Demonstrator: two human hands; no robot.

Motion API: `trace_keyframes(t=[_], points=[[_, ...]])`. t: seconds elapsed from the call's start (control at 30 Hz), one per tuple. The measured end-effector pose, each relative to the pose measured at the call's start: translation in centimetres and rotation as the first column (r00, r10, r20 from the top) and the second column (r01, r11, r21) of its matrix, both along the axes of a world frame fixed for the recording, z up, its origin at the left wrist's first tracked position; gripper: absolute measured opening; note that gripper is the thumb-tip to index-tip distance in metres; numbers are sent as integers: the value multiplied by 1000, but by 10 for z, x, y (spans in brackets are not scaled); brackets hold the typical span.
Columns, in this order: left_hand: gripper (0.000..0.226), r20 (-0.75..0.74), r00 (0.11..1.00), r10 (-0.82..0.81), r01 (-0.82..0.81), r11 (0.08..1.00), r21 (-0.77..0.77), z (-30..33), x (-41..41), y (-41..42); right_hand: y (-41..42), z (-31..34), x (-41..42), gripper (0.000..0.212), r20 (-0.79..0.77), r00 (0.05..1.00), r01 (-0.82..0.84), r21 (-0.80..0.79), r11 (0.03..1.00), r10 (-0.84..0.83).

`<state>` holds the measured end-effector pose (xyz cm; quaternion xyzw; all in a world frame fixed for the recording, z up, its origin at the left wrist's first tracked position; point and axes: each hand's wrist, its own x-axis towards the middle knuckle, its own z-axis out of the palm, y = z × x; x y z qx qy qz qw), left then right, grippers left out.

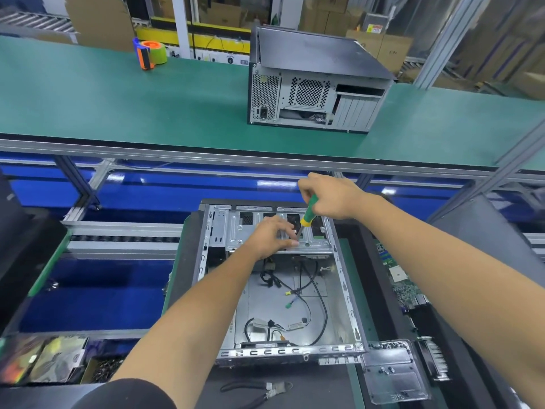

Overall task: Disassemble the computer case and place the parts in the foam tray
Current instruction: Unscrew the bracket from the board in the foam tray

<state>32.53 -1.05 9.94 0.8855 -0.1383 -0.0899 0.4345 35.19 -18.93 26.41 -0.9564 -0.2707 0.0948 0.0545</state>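
An open grey metal computer case (283, 290) lies on its side on a dark work mat directly in front of the person, its side panel off, with loose black cables (306, 290) coiled across its bare inner floor. At the far end of the case is a silver metal drive cage (236, 231) with slotted openings. The right hand (330, 196) is closed round the green and yellow handle of a screwdriver (308, 215), whose thin shaft angles down to the top of the drive cage. The left hand (272, 236) rests on the same cage, its fingertips pinched together just beside the screwdriver tip; whether they hold a screw cannot be told. Near the person, in front of the case, lies a pair of black-handled pliers (259, 391). To the right sit a black plastic panel (395, 373) with small screws on it and a green circuit board (404, 284). Beyond a silver rail, on a green conveyor belt (118, 98), stands a second grey computer case (312, 84) with its rear panel facing the person, and further left an orange and blue tape dispenser with green tape (150, 54)
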Motion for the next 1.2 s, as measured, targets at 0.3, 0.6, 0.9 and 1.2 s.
trace_keyframes(t=[0.3,0.6,0.9,1.2], points=[[7,-3,999,34,-34,999,-33,3,0,-6,-21,-6,-9,20,16,994,100,238,966,-107],[10,32,985,168,-166,984,-61,8,-13,-23,-93,-43,-29,20,-139,913,384,606,696,-383],[17,231,813,-535,507,845,171,19,-88,-154,-131,-33,-33,19,-189,911,402,609,683,-368],[17,-187,627,-756,702,444,557,-24,-134,-267,-136,-37,-50,15,-172,959,282,538,794,-224]])
